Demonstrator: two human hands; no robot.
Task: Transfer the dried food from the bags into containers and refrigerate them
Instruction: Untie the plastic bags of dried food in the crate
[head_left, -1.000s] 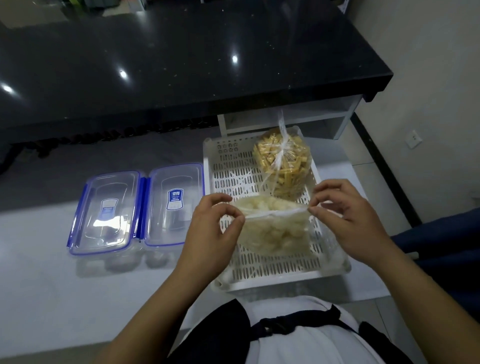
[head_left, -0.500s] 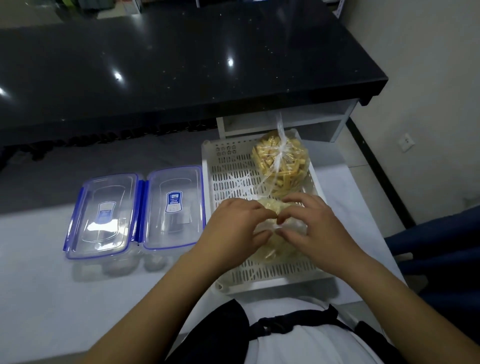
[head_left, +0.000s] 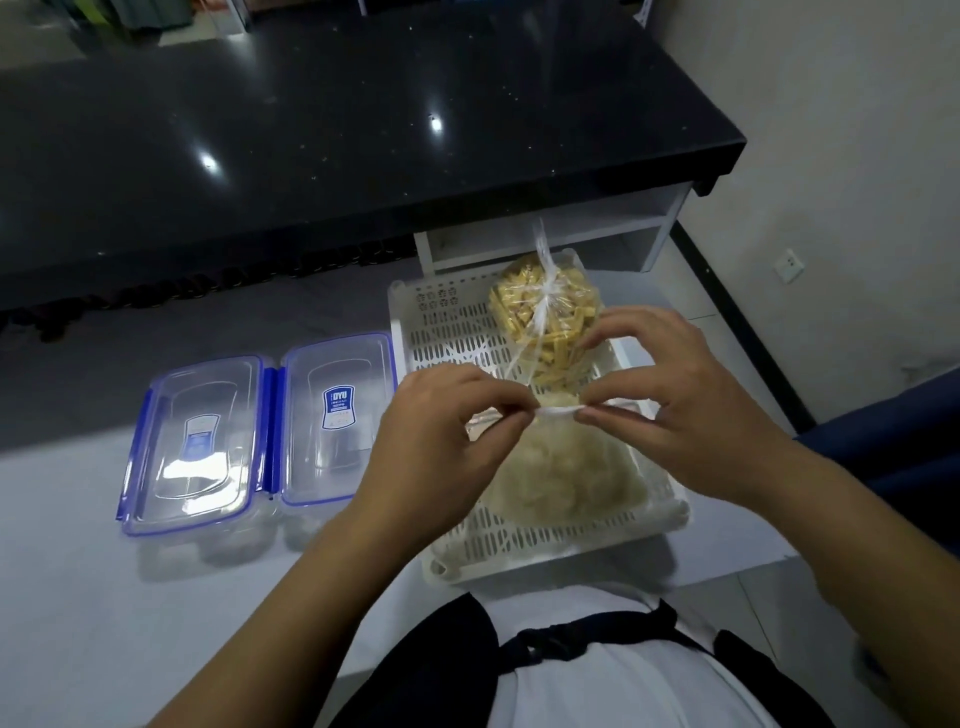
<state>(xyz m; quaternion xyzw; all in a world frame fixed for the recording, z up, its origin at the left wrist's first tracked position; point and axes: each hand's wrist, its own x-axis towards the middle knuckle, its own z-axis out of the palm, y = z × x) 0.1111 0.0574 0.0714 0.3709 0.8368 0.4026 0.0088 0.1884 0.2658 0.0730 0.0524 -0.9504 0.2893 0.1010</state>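
A clear bag of pale white dried food (head_left: 566, 478) lies in the near half of a white slotted tray (head_left: 519, 545). My left hand (head_left: 441, 441) and my right hand (head_left: 670, 410) each pinch the twisted top of this bag, fingertips close together above it. Behind it in the tray stands a knotted clear bag of yellow stick-shaped dried food (head_left: 545, 322). Left of the tray sit two clear containers with blue-clipped lids, one nearer the tray (head_left: 337, 421) and one further left (head_left: 195, 441); both lids are on.
Everything rests on a white table (head_left: 104, 597). A black glossy counter (head_left: 337, 130) runs across behind it, with a white shelf unit (head_left: 597, 228) under its right end. A blue seat (head_left: 893, 447) is at the right.
My hands held the white bag's top wide apart, then came together over it. Now both pinch the twisted top and have lifted slightly above the bag.
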